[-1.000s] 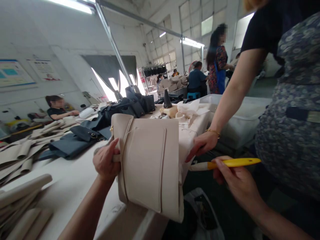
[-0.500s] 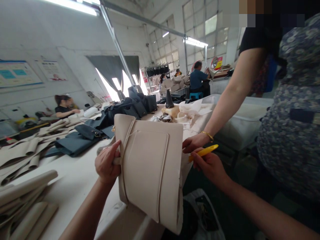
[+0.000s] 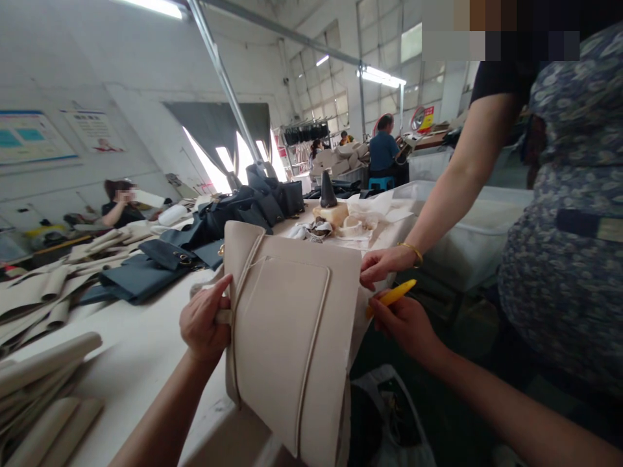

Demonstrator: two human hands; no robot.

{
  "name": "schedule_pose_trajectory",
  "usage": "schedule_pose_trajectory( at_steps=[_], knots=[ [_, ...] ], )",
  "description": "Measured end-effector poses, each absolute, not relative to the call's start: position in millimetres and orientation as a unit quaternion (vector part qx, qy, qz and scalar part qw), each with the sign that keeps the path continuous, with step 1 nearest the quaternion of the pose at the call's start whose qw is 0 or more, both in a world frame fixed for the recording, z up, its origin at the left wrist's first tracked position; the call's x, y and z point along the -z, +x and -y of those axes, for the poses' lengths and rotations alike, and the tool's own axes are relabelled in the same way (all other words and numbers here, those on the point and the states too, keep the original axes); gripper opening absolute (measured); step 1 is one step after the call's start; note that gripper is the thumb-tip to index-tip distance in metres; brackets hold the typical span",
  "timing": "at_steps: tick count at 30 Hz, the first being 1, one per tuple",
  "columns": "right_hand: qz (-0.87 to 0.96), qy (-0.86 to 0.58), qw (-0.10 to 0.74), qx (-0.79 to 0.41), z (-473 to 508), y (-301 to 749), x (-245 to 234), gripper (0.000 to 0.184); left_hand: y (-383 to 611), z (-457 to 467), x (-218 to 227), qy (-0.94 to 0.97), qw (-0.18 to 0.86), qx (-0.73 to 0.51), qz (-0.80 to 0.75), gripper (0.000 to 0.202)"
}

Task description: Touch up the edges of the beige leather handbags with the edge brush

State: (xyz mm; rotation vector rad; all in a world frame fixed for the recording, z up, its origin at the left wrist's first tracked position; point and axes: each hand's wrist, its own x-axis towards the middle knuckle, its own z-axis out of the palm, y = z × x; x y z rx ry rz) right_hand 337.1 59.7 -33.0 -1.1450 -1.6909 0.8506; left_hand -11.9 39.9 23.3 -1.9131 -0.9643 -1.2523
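A beige leather tote bag (image 3: 287, 344) fills the lower middle of the view, tilted, with a thin raised cord or piping running down its panel. My left hand (image 3: 204, 321) grips its strap at the left side. My right hand (image 3: 403, 334) holds a yellow-handled tool (image 3: 392, 298) by the bag's right edge, its tip close to the leather. A co-worker's hand (image 3: 384, 266), wearing a gold bangle, rests on the bag's upper right corner. The bag's bottom is cut off by the frame.
A long white worktable (image 3: 136, 344) carries rolled beige panels (image 3: 43, 395), dark navy bag parts (image 3: 146, 275), and a black cone on a pale block (image 3: 328, 201). A co-worker in a patterned dress (image 3: 559, 214) stands right, beside a large plastic bin (image 3: 467, 240). A plastic bag (image 3: 384, 415) lies below.
My right hand has moved up to the bag's right edge, with the yellow tool now angled upward. The co-worker's hand has shifted up the bag, and the bag tilts slightly more.
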Motion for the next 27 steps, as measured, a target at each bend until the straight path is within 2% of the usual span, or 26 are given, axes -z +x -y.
schedule_pose_trajectory(
  at_steps=[7,10,16,27],
  knots=[
    [0.746,-0.38,0.447,-0.314,-50,326,24,0.039,-10,-41,-23,-0.694,0.353,0.497,0.383,0.046],
    [0.714,-0.411,0.463,-0.328,-37,337,25,0.035,-9,-41,-22,-0.686,0.357,0.502,0.388,0.045],
    [0.643,-0.49,0.492,-0.323,-42,357,23,0.045,-7,-37,-21,-0.696,0.337,0.495,0.395,0.043],
    [0.59,-0.484,0.494,-0.417,-35,356,31,0.044,-9,-23,-20,-0.71,0.333,0.476,0.399,0.051]
  ],
)
